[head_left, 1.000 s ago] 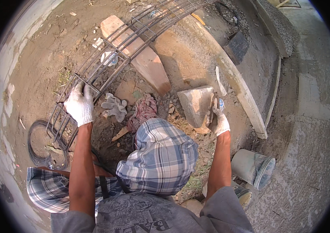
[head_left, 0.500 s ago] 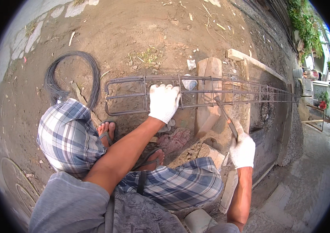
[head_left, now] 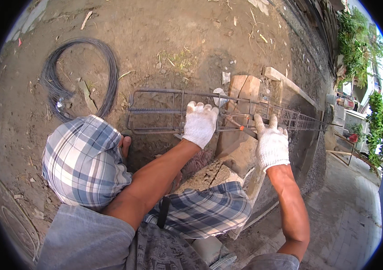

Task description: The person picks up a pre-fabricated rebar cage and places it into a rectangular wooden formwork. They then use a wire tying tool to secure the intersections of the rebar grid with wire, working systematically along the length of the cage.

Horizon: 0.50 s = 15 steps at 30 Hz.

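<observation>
Crossing brown dirt (head_left: 155,40), a rebar cage (head_left: 234,98) stretches toward greenery (head_left: 375,120).

This is an outdoor building site: a rebar cage (head_left: 182,110) stretches over bare earth (head_left: 155,36), with a wire coil (head_left: 50,74) to the cage's left and leafy plants (head_left: 351,40) beyond its far end.

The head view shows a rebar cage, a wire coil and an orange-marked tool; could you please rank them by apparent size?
1. Rebar cage, by overall span
2. Wire coil
3. Orange-marked tool
</observation>
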Each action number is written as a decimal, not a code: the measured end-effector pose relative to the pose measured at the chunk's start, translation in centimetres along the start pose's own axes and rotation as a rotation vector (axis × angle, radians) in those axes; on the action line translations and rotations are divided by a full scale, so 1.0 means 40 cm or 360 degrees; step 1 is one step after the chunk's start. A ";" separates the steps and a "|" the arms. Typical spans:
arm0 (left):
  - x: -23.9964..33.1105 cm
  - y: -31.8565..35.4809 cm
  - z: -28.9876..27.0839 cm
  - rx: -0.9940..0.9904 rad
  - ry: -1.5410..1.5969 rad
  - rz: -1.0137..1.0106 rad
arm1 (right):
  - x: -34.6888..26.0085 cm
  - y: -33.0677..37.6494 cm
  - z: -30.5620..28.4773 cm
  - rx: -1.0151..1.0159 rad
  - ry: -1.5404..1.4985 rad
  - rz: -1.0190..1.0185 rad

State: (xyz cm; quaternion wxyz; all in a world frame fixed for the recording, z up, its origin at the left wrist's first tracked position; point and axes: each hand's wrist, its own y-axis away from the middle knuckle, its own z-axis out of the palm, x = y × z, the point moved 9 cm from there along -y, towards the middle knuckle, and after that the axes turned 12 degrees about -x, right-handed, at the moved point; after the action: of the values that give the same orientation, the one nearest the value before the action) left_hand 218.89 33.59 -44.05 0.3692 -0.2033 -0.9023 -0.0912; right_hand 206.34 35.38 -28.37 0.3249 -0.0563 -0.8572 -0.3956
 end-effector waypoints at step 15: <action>0.003 0.002 -0.002 0.0003 0.0021 0.0015 | -0.014 -0.023 -0.018 -0.0099 0.0182 -0.0179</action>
State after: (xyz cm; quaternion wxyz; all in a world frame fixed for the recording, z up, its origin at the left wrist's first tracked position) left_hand 218.91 33.67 -43.91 0.3756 -0.2066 -0.8990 -0.0898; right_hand 206.81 34.35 -28.95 0.3486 0.0045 -0.8263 -0.4424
